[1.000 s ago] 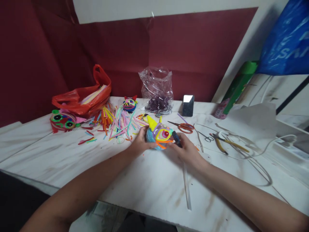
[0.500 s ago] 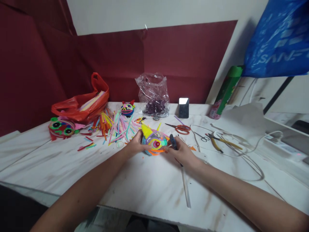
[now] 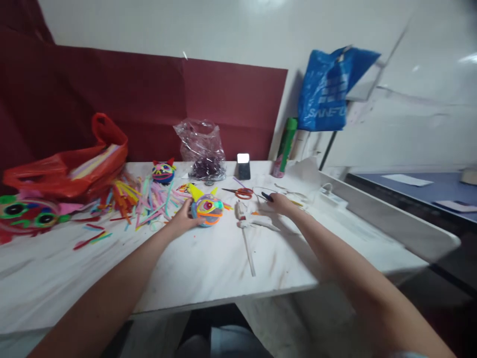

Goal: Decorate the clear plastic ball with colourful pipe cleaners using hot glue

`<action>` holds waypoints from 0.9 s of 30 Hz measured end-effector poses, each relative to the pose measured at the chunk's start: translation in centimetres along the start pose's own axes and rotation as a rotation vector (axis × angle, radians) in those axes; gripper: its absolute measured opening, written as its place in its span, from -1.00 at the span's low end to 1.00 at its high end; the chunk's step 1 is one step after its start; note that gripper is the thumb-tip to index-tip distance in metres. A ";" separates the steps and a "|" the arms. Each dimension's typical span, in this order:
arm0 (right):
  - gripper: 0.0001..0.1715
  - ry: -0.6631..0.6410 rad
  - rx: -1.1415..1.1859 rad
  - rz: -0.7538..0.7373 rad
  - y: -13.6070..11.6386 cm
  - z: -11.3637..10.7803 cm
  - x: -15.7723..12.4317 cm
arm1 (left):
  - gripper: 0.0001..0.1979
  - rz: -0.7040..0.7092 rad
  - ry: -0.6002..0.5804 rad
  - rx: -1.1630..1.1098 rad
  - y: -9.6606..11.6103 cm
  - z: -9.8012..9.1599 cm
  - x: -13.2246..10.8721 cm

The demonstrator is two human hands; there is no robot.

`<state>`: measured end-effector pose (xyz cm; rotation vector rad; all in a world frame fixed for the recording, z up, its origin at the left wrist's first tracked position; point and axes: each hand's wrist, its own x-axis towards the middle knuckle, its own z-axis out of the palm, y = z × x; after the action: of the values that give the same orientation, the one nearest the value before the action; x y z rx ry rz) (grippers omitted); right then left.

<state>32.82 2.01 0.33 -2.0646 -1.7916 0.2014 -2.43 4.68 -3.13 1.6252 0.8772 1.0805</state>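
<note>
My left hand (image 3: 183,220) is closed around the side of a ball-shaped craft figure (image 3: 208,217). Coiled colourful pipe cleaners cover the figure, with yellow ears on top and one red-centred eye in front. To the right, over the table, my right hand (image 3: 281,203) is closed on a slim dark-blue tool (image 3: 267,197); its exact kind is unclear. Between the hands lies a white hot glue gun (image 3: 257,220), a long glue stick (image 3: 249,253) reaching from it towards the front edge. Orange-handled scissors (image 3: 243,193) lie behind the glue gun.
At the left are a red plastic bag (image 3: 67,169), loose pipe-cleaner pieces (image 3: 149,201) and a green-eyed figure (image 3: 30,216). A small blue figure (image 3: 163,172), a clear bag (image 3: 204,154), a dark phone-like device (image 3: 244,169) and a green can (image 3: 286,146) line the back. A power strip (image 3: 331,199) sits right.
My right hand has moved away from the figure to the right, carrying the dark tool, uncovering the glue gun. My left hand keeps its hold. The view has swung right.
</note>
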 end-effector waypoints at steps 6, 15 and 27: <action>-0.65 0.057 -0.137 0.031 2.5 0.2 -2.0 | -0.10 -0.001 -0.048 0.033 0.5 0.1 -0.1; -0.55 0.040 -0.262 -0.256 -1.7 3.5 -6.2 | -0.11 0.000 -0.011 0.102 0.4 0.0 0.3; -0.69 0.253 -0.396 -0.195 1.1 -1.9 -6.2 | -0.09 0.025 0.012 0.146 -1.1 -0.8 0.9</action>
<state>33.42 -4.52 0.69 -2.0306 -1.9710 -0.4849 -2.90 6.05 -3.81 1.7562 0.9645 1.0649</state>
